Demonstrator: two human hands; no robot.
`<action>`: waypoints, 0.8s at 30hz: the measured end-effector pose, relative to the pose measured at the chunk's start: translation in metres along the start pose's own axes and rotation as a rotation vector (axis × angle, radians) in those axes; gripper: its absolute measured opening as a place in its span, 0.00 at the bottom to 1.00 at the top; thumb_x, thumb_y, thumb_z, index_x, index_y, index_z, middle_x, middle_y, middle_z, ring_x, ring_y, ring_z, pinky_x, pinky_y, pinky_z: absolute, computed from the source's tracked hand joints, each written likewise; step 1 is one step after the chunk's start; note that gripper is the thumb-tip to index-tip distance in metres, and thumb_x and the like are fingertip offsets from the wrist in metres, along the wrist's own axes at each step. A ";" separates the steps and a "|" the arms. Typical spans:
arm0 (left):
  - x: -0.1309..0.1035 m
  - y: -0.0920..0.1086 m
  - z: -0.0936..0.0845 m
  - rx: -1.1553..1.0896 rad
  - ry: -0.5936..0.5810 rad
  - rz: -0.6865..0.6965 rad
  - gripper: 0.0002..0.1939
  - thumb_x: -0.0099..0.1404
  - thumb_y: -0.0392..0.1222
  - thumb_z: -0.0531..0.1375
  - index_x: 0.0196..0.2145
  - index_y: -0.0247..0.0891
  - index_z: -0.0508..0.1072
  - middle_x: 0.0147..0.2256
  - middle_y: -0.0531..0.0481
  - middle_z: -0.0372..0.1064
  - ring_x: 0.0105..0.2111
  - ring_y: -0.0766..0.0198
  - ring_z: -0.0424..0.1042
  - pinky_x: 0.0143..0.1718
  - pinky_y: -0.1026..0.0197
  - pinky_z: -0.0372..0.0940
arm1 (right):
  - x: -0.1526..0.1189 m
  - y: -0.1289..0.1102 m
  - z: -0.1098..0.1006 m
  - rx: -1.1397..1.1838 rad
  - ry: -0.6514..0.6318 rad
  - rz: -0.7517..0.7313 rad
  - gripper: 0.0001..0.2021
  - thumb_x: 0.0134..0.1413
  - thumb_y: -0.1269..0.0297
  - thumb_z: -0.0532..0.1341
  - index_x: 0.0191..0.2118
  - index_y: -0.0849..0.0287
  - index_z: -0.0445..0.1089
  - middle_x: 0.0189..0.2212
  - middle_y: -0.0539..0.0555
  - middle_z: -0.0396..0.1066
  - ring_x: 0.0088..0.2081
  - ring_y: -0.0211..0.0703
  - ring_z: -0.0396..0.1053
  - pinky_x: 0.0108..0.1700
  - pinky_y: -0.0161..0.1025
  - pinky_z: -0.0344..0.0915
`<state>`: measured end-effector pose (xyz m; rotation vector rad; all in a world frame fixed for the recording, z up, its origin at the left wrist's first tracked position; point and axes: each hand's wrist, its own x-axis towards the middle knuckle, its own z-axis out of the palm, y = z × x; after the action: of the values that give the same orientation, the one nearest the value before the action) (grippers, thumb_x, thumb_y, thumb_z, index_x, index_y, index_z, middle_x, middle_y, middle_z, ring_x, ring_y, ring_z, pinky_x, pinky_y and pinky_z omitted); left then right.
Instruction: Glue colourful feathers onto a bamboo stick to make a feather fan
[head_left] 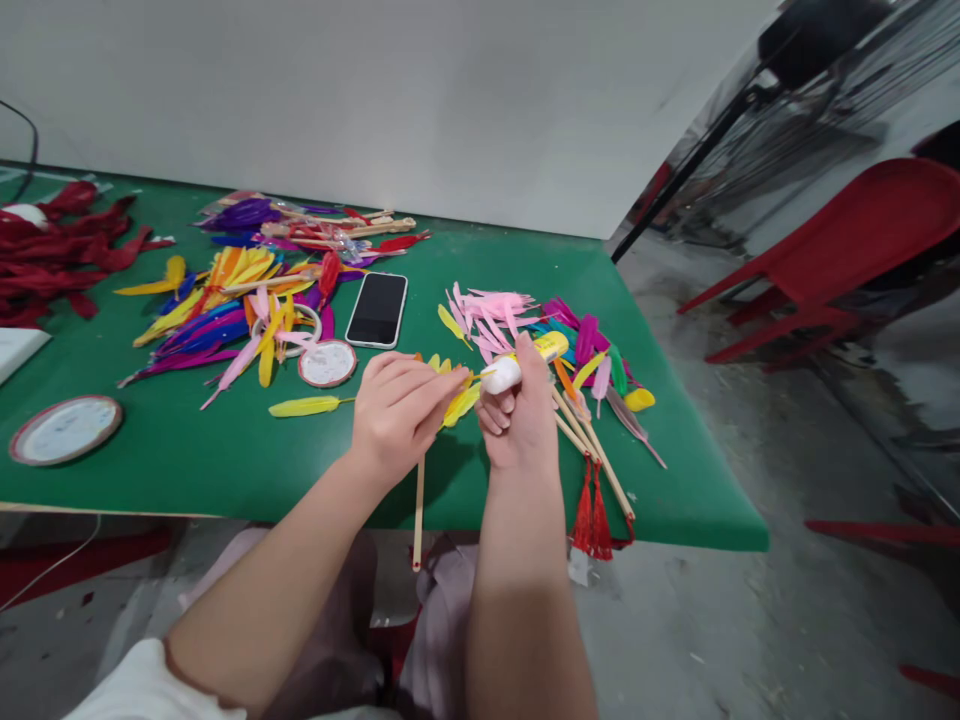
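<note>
My right hand (517, 410) is wrapped round a white and yellow glue bottle (551, 347), its nozzle pointing left toward my other hand. With fingers pinched, my left hand (399, 405) holds a yellow feather whose tip end (460, 403) shows between the hands; part of it is hidden. Below that hand a thin wooden stick (418, 515) extends past the table's front edge. More yellow feathers show just behind my fingers. A single yellow feather (306, 406) lies to the left.
On the green table (300, 480) are a phone (377, 310), tape rolls (327, 363), coloured feather piles (232, 300), pink feathers (491, 312), and sticks with red tassels (592, 510). Dark red cloth pieces (67, 250) lie far left. A red chair (847, 255) stands right.
</note>
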<state>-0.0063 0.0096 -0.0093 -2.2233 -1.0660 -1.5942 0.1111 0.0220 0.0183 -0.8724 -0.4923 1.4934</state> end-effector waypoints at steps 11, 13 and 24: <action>0.000 -0.001 0.000 0.008 -0.045 0.055 0.10 0.57 0.31 0.57 0.36 0.40 0.72 0.27 0.52 0.71 0.29 0.68 0.68 0.37 0.60 0.61 | 0.001 0.001 0.001 0.077 0.035 0.065 0.22 0.40 0.50 0.62 0.14 0.59 0.54 0.03 0.38 0.47 0.05 0.23 0.41 0.06 0.23 0.36; 0.001 -0.001 0.000 0.007 -0.046 0.058 0.09 0.57 0.31 0.57 0.35 0.40 0.72 0.26 0.53 0.71 0.29 0.68 0.68 0.37 0.60 0.61 | 0.001 0.001 0.001 0.079 0.047 0.066 0.21 0.40 0.50 0.62 0.14 0.59 0.54 0.03 0.38 0.47 0.05 0.23 0.41 0.06 0.23 0.36; -0.003 -0.005 0.005 -0.040 0.003 -0.021 0.10 0.56 0.30 0.58 0.37 0.37 0.72 0.27 0.51 0.70 0.29 0.68 0.67 0.36 0.61 0.62 | 0.000 0.003 0.002 0.134 -0.035 0.108 0.22 0.44 0.50 0.59 0.13 0.60 0.55 0.03 0.39 0.47 0.05 0.23 0.41 0.06 0.23 0.36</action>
<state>-0.0068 0.0144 -0.0153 -2.2419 -1.0691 -1.6413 0.1076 0.0223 0.0173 -0.7791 -0.3706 1.6230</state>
